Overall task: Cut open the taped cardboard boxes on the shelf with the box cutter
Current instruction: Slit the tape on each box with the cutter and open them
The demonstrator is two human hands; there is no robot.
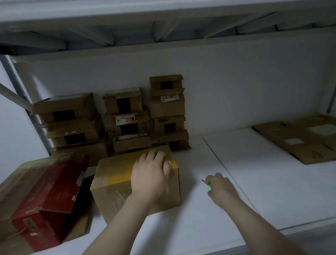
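Two bare hands reached over a white shelf [262, 190]. My left hand [151, 172] lay palm down on top of a taped cardboard box [112, 187], with the fingers curled over its far upper edge, gripping it. Yellow tape ran across the top of this box, under and beside my left hand, and clear tape showed on its near face. The box stood upright on the shelf, directly beneath that hand.

My right hand [220, 188] hovered to the right of the box, apart from it, fingers closed in a fist around a green-handled box cutter [209, 185]. Only a bit of the green handle and a short dark tip stuck out from the thumb side of the fist, pointing left toward the box without touching it.

To the left of my left hand, an opened red box [46, 190] lay tilted, its flaps loose, touching or nearly touching the taped box. Beyond my left hand, stacks of small cardboard boxes [124, 117] stood against the white back wall, several with dark tape patches and shipping labels. Far beyond my right hand and to its right, flattened cardboard [302, 138] lay flat on the shelf. Above both hands ran the underside of the upper shelf [159, 31].
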